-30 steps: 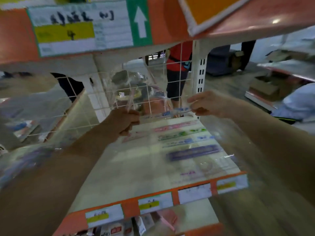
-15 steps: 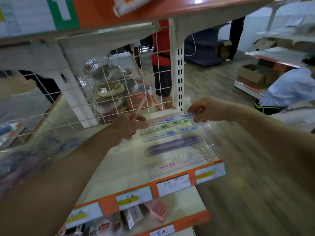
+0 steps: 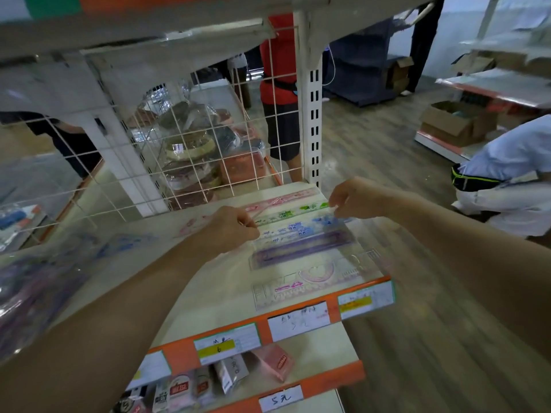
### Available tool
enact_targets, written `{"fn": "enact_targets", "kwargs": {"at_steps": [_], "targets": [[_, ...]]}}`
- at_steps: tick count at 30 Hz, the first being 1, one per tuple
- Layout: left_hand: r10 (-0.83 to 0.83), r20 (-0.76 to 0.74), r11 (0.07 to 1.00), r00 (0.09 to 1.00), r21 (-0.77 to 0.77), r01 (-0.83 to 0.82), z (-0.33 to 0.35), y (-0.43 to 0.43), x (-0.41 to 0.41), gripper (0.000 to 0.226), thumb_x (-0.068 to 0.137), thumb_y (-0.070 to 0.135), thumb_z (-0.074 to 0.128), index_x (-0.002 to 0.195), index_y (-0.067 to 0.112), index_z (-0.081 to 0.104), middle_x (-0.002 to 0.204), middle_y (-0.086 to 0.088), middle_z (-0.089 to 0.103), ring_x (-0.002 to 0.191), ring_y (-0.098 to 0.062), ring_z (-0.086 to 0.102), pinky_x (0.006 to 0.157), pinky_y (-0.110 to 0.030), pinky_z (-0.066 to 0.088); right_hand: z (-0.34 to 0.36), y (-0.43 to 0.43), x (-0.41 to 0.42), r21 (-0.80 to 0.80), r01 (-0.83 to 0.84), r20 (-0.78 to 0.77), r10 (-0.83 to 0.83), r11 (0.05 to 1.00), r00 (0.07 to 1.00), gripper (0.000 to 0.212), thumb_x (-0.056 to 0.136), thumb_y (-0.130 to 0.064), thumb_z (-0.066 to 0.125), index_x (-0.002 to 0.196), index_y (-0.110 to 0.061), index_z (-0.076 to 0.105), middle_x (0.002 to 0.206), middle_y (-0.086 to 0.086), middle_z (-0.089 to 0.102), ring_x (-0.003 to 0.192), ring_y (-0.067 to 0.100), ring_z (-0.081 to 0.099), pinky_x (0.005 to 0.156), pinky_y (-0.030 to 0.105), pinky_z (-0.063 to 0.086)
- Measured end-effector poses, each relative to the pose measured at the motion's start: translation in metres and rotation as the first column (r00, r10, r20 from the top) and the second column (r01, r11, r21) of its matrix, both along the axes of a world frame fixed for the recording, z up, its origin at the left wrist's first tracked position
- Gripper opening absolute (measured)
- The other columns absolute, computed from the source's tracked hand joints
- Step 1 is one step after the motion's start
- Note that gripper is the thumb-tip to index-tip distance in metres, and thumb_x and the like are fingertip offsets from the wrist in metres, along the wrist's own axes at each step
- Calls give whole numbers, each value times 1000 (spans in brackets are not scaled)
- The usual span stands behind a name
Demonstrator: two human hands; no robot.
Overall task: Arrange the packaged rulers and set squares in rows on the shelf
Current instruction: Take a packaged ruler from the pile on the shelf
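Packaged rulers lie in rows on the cream shelf (image 3: 208,299): a pink one (image 3: 286,199) farthest back, then a green one (image 3: 293,214), a blue one (image 3: 290,229) and a purple one (image 3: 301,248). A clear set-square pack (image 3: 310,278) lies nearest the orange front edge. My left hand (image 3: 231,226) pinches the left end of the green ruler pack. My right hand (image 3: 346,198) pinches its right end. The pack sits low on the shelf between the pink and blue ones.
A white wire grid (image 3: 185,162) backs the shelf, with bagged goods (image 3: 193,144) behind it. Clear bags of stationery (image 3: 35,287) lie at the left. Price labels (image 3: 298,321) line the orange edge. A lower shelf holds small boxes (image 3: 232,374). A crouching person (image 3: 512,174) is at the right.
Both hands have come down from mid-air to the shelf with the green ruler pack, which now lies between the pink and blue rows. The camera view tilted downward.
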State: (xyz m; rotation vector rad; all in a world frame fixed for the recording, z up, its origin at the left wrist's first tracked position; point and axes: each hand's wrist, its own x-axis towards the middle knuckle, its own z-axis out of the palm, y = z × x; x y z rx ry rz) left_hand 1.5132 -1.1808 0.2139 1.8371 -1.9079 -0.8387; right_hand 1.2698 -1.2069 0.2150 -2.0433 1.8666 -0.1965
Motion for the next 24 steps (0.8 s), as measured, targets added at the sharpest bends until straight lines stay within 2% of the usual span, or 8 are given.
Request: {"fn": "enact_targets", "kwargs": {"at_steps": [1, 3, 7, 10, 13, 16, 18, 24], "targets": [[-10, 11, 1000, 1000, 10, 10, -1, 0, 2, 17, 83, 13, 70, 96, 3, 70, 66, 2, 53, 53, -6, 44, 33, -5, 30, -2, -1, -4, 28, 20, -42, -19, 999, 999, 29, 91, -18, 57, 117, -9, 66, 118, 6, 64, 101, 22, 60, 80, 25, 45], [-22, 17, 999, 1000, 24, 21, -4, 1, 4, 17, 83, 15, 71, 96, 4, 69, 68, 3, 54, 55, -6, 44, 33, -5, 31, -8, -3, -14, 90, 115, -9, -115, 989, 993, 30, 91, -23, 57, 112, -3, 66, 111, 14, 67, 89, 25, 63, 73, 30, 50], [21, -48, 999, 999, 31, -19, -8, -1, 6, 14, 88, 17, 65, 97, 6, 68, 71, 1, 54, 54, -7, 43, 33, -7, 32, -22, -4, -22, 290, 257, 380, -358, 922, 853, 15, 90, -8, 62, 103, -1, 65, 90, 13, 68, 66, 14, 61, 53, 21, 49], [58, -99, 996, 993, 73, -50, -5, -7, 11, 9, 91, 16, 60, 89, 9, 65, 69, -1, 54, 52, -11, 40, 40, -16, 33, -26, -4, -26, 353, 275, 536, -434, 894, 724, 16, 87, -1, 64, 102, 4, 65, 80, 12, 66, 64, 14, 61, 48, 19, 51], [42, -113, 996, 993, 80, -33, -2, -11, 16, 7, 90, 16, 61, 86, 11, 63, 68, 0, 53, 52, -11, 39, 45, -19, 30, -22, -6, -30, 393, 263, 628, -466, 881, 623, 14, 87, -1, 64, 100, 4, 63, 84, 13, 66, 68, 15, 61, 50, 19, 51], [-55, -87, 992, 995, 110, 65, 1, -7, 15, 17, 84, 19, 70, 98, 12, 64, 68, 5, 48, 55, -8, 41, 44, -16, 32, -16, -3, -31, 403, 228, 646, -452, 886, 616, 7, 87, 1, 63, 94, 0, 61, 83, 13, 64, 70, 16, 59, 56, 21, 52], [-116, -30, 987, 993, 108, 119, -1, -4, 13, 22, 83, 22, 71, 103, 15, 63, 76, 7, 50, 62, -5, 45, 46, -14, 33, -16, -2, -31, 410, 226, 638, -455, 884, 621, 12, 86, 4, 62, 98, 1, 61, 82, 13, 63, 70, 17, 59, 62, 24, 52], [-102, -51, 991, 993, 87, 106, -1, -8, 11, 23, 85, 20, 69, 105, 9, 66, 77, 4, 52, 64, -7, 45, 48, -15, 35, -9, 0, -38, 449, 204, 684, -482, 870, 548, 16, 89, 8, 56, 102, -2, 58, 87, 15, 63, 76, 19, 61, 69, 27, 51]]}}
